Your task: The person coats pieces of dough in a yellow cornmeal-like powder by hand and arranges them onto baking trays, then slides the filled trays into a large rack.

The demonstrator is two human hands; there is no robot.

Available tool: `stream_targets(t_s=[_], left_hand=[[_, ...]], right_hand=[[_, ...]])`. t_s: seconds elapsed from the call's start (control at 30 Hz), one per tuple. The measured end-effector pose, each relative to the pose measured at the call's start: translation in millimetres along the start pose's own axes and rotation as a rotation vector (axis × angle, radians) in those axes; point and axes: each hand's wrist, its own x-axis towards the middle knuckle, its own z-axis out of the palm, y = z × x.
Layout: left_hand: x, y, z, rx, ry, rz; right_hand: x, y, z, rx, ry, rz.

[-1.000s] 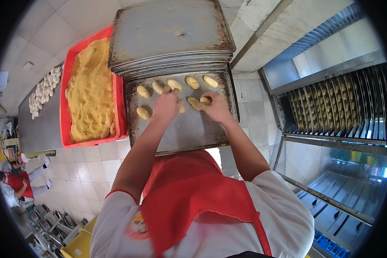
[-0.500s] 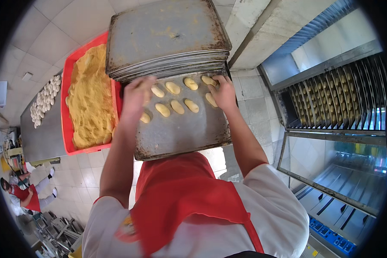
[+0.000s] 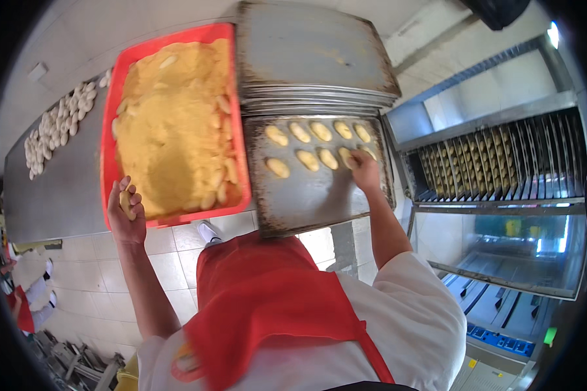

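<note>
My right hand [image 3: 365, 171] is closed on an oval dough piece [image 3: 347, 158] at the right end of the lower row on a dark metal baking tray [image 3: 306, 207]. Two rows of yellow-dusted dough pieces [image 3: 320, 131] lie on that tray, in its far half. My left hand [image 3: 130, 218] is palm up at the near left corner of a red plastic tub [image 3: 242, 171], its fingers curled round another dough piece [image 3: 126, 204]. Yellow crumb-like powder [image 3: 176, 117] fills the tub, with several dough pieces along its sides.
Behind the tray rises a stack of baking trays [image 3: 313, 49]. White dough pieces [image 3: 62, 124] lie heaped on the metal table [image 3: 52, 195] at far left. To the right, a rack of loaded trays [image 3: 496, 159] stands by a glass door [image 3: 502, 244]. Another person [image 3: 23, 309] is at lower left.
My left hand has gone from the tray to the tub's near left corner, where it holds a dough piece. My right hand has come nearer, to the lower row. The view has shifted left.
</note>
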Motion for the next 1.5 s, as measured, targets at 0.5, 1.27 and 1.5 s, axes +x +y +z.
stream_targets(t_s=[0.5,1.27,1.5], left_hand=[[42.3,-3.3,13.2,1.71,-0.786,0.342],[279.1,88.6,25.3,2.126,-0.44,0.605],[210.3,118.2,18.4,1.187,-0.397,0.28]], right_hand=[[-14.3,-338.4,177.2,-0.464,-0.689,-0.659],[101.5,-402.6,194.6,-0.215,-0.976,-0.426],[221.5,-461.2,329.1,-0.14,-0.707,-0.28]])
